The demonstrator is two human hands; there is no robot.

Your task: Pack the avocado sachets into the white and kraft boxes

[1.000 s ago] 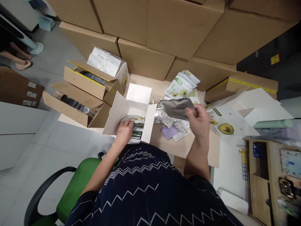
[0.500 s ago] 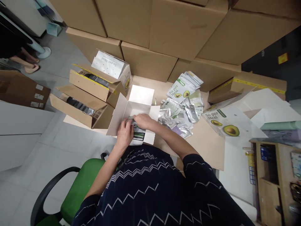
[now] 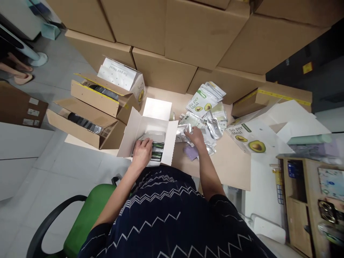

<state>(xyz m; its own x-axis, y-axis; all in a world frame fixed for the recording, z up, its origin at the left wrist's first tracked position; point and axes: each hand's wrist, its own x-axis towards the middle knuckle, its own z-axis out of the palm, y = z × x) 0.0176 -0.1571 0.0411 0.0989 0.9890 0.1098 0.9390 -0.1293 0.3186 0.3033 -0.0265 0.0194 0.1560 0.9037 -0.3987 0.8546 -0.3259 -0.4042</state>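
In front of me an open white carton point(image 3: 170, 143) holds a row of flat packets point(image 3: 158, 150) with green-and-white edges, and a grey-silver one lies over their far end. My left hand point(image 3: 142, 153) rests on these packets at the carton's left side, fingers stretched over them and not closed round any. My right hand point(image 3: 198, 138) is at the near left of a loose pile of pouches. Its curled fingers close on the edge of a crinkled silver pouch point(image 3: 183, 132). Close by lie a purple pouch point(image 3: 191, 152) and several white Su-per Meal pouches point(image 3: 199, 102) with avocado pictures.
To the left stand two open brown cartons point(image 3: 94, 98) holding dark packets, with a white Su-per Meal box point(image 3: 118, 73) behind. Large brown boxes point(image 3: 163, 71) wall off the back. At right is an open avocado-printed box point(image 3: 245, 138). A green chair point(image 3: 90, 211) stands at lower left.
My right hand has left the white carton and moved right to the pouch pile. My left hand has stayed on the packets, which now show more. The view has shifted slightly.
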